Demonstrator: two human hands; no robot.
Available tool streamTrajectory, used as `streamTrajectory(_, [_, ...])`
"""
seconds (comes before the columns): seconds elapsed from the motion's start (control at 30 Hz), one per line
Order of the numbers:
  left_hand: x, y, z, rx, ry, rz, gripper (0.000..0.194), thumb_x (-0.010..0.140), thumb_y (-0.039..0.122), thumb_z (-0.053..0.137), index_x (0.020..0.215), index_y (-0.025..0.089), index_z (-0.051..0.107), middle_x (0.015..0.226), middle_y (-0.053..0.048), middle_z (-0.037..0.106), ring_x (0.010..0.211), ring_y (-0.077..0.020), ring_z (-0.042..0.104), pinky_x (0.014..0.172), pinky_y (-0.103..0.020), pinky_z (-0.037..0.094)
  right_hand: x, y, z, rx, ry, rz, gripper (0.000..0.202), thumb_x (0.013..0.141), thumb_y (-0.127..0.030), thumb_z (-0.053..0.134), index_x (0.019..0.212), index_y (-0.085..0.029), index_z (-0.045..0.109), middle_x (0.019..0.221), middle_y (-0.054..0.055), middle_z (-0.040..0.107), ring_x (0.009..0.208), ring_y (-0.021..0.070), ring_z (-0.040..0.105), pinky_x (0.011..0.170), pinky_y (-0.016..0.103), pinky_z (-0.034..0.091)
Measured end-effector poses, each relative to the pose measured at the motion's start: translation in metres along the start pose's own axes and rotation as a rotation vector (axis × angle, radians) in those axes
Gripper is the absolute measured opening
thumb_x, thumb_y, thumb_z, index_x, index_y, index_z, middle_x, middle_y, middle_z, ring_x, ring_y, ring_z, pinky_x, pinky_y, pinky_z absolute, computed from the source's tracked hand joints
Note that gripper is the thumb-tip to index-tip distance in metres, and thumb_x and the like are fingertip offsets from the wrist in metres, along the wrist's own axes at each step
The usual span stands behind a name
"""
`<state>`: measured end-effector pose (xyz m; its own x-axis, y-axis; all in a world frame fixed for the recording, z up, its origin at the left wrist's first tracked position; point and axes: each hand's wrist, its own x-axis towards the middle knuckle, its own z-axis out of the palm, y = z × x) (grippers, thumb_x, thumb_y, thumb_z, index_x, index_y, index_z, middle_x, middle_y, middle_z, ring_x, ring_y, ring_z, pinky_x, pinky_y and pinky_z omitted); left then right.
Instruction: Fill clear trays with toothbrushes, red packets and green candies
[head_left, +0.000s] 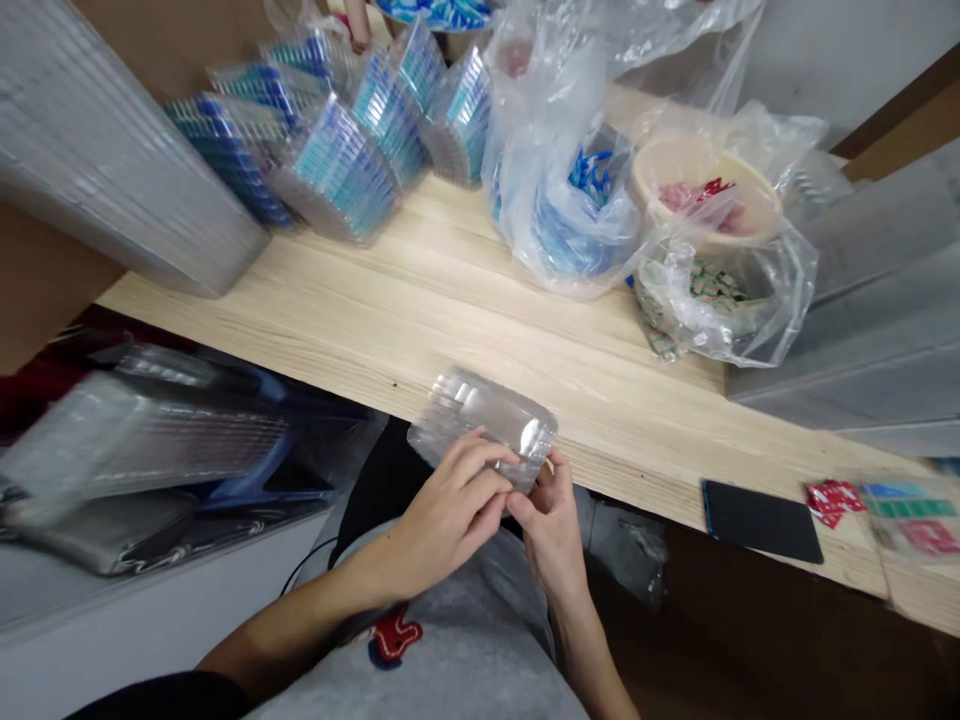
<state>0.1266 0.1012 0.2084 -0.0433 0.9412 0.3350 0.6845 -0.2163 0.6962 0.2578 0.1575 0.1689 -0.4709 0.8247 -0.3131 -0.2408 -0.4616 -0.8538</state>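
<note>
A clear plastic blister case (499,408) with ridges at its left end is held at the front edge of the table. My left hand (457,500) lies over its near side, fingers curled together on the plastic. At the case's near right corner, my right hand (553,525) pinches it between thumb and fingers. The two thumbs almost meet there. No contents show through the clear plastic, though glare and my fingers cover part of it.
Stacks of filled blister packs (345,165) stand at the back left, beside a tall stack of clear cases (127,150). Plastic bags of blue pieces (559,220) and patterned pieces (720,290), a cream bowl (641,165) and a black phone (761,520) are to the right.
</note>
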Motion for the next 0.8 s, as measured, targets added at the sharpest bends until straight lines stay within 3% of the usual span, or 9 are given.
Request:
streamTrajectory(0.13, [-0.008, -0.010, -0.009, -0.172, 0.180, -0.074, 0.017, 0.089, 0.009, 0.045, 0.085, 0.020, 0.058, 0.105, -0.006, 0.063, 0.110, -0.0175, 0.058, 0.104, -0.037, 0.044, 0.008, 0.001, 0.001, -0.047, 0.094, 0.011, 0.062, 0.061, -0.029, 0.083, 0.113, -0.026, 0.050, 0.114, 0.003, 0.066, 0.100, 0.0177, 0.064, 0.085, 0.030, 0.052])
streamTrajectory(0.27, [-0.005, -0.044, -0.048, -0.625, 0.801, -0.296, 0.019, 0.088, 0.021, 0.052, 0.069, 0.019, 0.057, 0.098, -0.002, 0.065, 0.095, -0.0163, 0.063, 0.093, -0.035, 0.052, 0.023, 0.001, -0.022, 0.037, 0.236, 0.144, 0.052, 0.055, -0.036, 0.082, 0.100, -0.023, 0.059, 0.097, 0.001, 0.070, 0.086, 0.0181, 0.066, 0.076, 0.031, 0.055])
streamTrajectory(0.33, [-0.001, -0.067, -0.070, -0.885, 1.000, -0.433, 0.022, 0.085, 0.025, 0.054, 0.064, 0.019, 0.056, 0.091, -0.001, 0.067, 0.082, -0.0149, 0.065, 0.087, -0.037, 0.055, 0.027, -0.003, -0.037, 0.064, 0.281, 0.191, 0.047, 0.054, -0.037, 0.081, 0.094, -0.022, 0.062, 0.091, -0.001, 0.070, 0.079, 0.0160, 0.065, 0.070, 0.029, 0.056])
streamTrajectory(0.47, [-0.001, -0.106, -0.096, -1.064, 1.085, -0.690, 0.018, 0.077, 0.019, 0.056, 0.060, 0.017, 0.054, 0.082, -0.002, 0.070, 0.073, -0.0134, 0.066, 0.072, -0.030, 0.058, 0.030, -0.016, -0.060, 0.062, 0.362, 0.153, 0.040, 0.052, -0.035, 0.080, 0.088, -0.023, 0.065, 0.088, -0.002, 0.071, 0.078, 0.0143, 0.065, 0.066, 0.025, 0.057])
streamTrajectory(0.67, [-0.013, -0.152, -0.093, -0.970, 1.094, -0.888, 0.017, 0.076, 0.017, 0.055, 0.059, 0.015, 0.052, 0.078, -0.004, 0.070, 0.061, -0.0113, 0.063, 0.053, -0.022, 0.051, 0.032, -0.022, -0.070, 0.046, 0.389, 0.088, 0.039, 0.058, -0.038, 0.076, 0.093, -0.023, 0.067, 0.092, 0.001, 0.071, 0.083, 0.0172, 0.065, 0.068, 0.029, 0.058])
streamTrajectory(0.8, [-0.017, -0.170, -0.092, -0.961, 1.113, -0.909, 0.014, 0.073, 0.014, 0.056, 0.060, 0.014, 0.053, 0.073, -0.004, 0.068, 0.060, -0.0118, 0.062, 0.055, -0.023, 0.052, 0.034, -0.021, -0.069, 0.037, 0.380, 0.089, 0.046, 0.058, -0.039, 0.076, 0.100, -0.024, 0.067, 0.095, 0.001, 0.071, 0.088, 0.0189, 0.065, 0.071, 0.030, 0.059])
